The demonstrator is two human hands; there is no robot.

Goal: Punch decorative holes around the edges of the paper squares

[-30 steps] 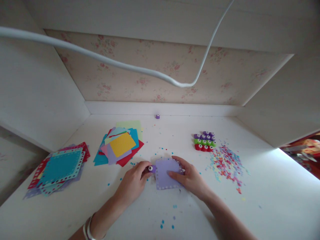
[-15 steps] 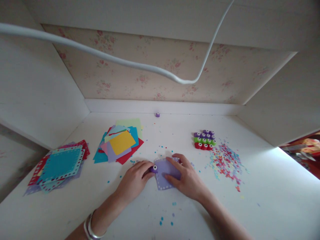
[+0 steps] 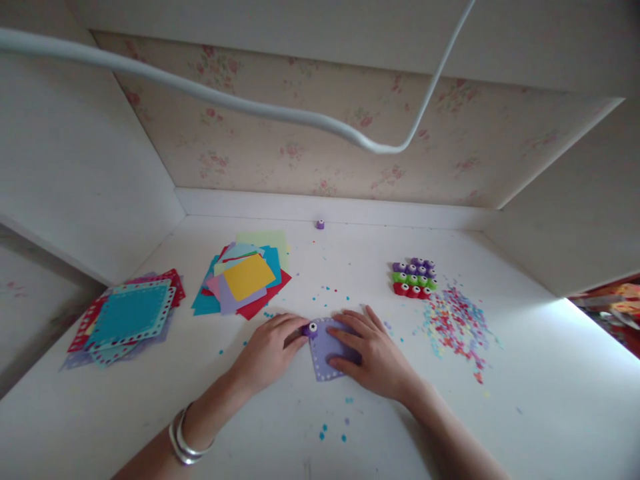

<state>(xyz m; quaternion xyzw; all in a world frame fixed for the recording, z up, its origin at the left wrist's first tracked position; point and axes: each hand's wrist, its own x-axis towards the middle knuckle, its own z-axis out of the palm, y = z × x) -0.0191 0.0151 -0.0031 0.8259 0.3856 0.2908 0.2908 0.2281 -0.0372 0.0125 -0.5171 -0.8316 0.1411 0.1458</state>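
Observation:
A small lilac paper square (image 3: 326, 350) with punched holes along its edges lies on the white desk in front of me. My right hand (image 3: 370, 357) lies flat on it, fingers stretched out, pressing it down. My left hand (image 3: 270, 350) is closed on a small purple hole punch (image 3: 311, 329) set at the paper's upper left corner. Silver bangles ring my left wrist.
A pile of punched paper squares (image 3: 127, 317) lies far left, a stack of plain coloured squares (image 3: 245, 280) behind my left hand. Rows of purple, green and red punches (image 3: 413, 277) stand at right beside a heap of confetti (image 3: 453, 323). One punch (image 3: 320, 224) sits by the back wall. A white cable (image 3: 300, 120) hangs overhead.
The punch has slid along the paper's left edge up to its far corner. My right hand has spread flatter over the sheet. The view has tilted slightly.

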